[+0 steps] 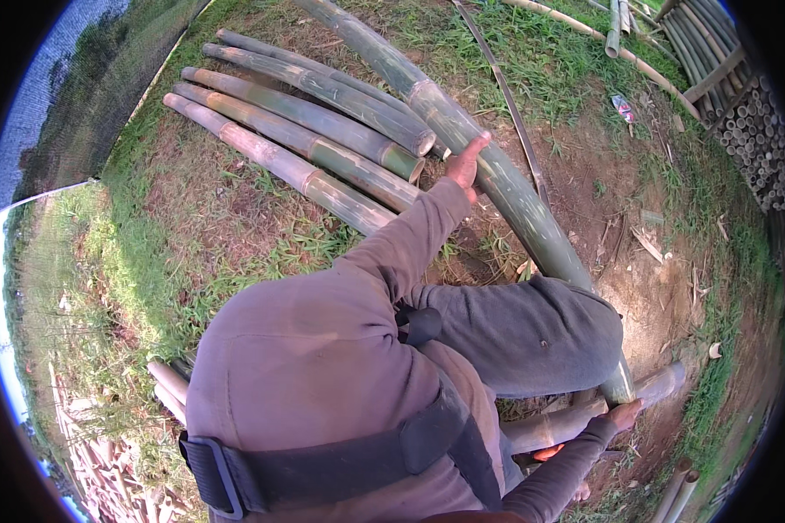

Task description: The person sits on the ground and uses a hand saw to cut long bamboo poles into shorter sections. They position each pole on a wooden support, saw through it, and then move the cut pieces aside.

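A long, thick green bamboo pole (523, 205) runs from the top of the view down past my bent knee (549, 336). My left hand (467, 167) is closed on its near side, with the thumb up along the pole and the other fingers mostly hidden beneath. At the pole's lower end, my right hand (624, 414) grips it, its fingers partly hidden. This end crosses a paler bamboo log (554, 427) lying on the ground. Part of the pole is hidden behind my knee. An orange object (547, 452), too covered to name, shows beside my right forearm.
Several cut bamboo poles (310, 131) lie side by side to the left. A narrow dark strip (506, 96) lies beyond the held pole. Stacked bamboo (754, 131) stands at the far right, and two pole ends (676, 492) show at lower right. Bamboo scraps (105, 471) lie lower left.
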Demonstrator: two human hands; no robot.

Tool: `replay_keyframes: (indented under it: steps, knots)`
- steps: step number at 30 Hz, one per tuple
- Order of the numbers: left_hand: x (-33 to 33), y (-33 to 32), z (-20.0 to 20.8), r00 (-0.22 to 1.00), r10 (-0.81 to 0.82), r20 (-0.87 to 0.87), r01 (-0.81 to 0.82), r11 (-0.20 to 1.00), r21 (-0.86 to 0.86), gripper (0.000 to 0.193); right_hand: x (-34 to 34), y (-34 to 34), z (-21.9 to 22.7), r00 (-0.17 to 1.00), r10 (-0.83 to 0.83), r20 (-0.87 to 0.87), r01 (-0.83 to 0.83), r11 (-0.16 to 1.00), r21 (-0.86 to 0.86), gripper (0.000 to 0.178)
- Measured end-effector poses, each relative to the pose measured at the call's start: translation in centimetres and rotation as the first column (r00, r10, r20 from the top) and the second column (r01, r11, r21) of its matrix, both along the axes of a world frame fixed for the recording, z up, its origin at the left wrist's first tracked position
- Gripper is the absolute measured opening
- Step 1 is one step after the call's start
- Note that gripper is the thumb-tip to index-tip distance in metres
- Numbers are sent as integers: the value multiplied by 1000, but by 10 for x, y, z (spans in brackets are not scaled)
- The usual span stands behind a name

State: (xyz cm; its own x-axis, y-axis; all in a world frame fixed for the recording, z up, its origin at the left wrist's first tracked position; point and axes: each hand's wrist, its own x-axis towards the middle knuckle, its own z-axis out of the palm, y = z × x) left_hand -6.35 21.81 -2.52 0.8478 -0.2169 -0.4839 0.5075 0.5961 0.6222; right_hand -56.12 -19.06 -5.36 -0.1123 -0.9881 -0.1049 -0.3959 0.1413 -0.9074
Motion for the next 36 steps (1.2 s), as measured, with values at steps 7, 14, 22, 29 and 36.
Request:
replay_keyframes:
  steps: [7, 14, 22, 29, 36]
  knots:
    - [87, 180, -29, 834, 552, 21, -528, 785, 325, 98, 177, 67, 9, 725, 688, 25, -676, 704, 217, 65]
    - [137, 261, -27, 860, -18, 510, -505, 114, 856, 94, 218, 140, 49, 740, 673, -24, -664, 735, 139, 56]
    - [6, 65, -55, 131, -913, 387, -496, 278, 823, 73, 22, 151, -90, 688, 686, -238, -718, 691, -83, 51]
    - [-20, 4, -63, -187, -974, -131, -237, -85, 968, 86, -31, 251, -71, 867, 481, -129, -462, 873, 156, 32]
    - [7, -86, -95, -371, -825, -427, -20, -452, 892, 41, -28, 250, -103, 735, 572, -364, -541, 819, 194, 39]
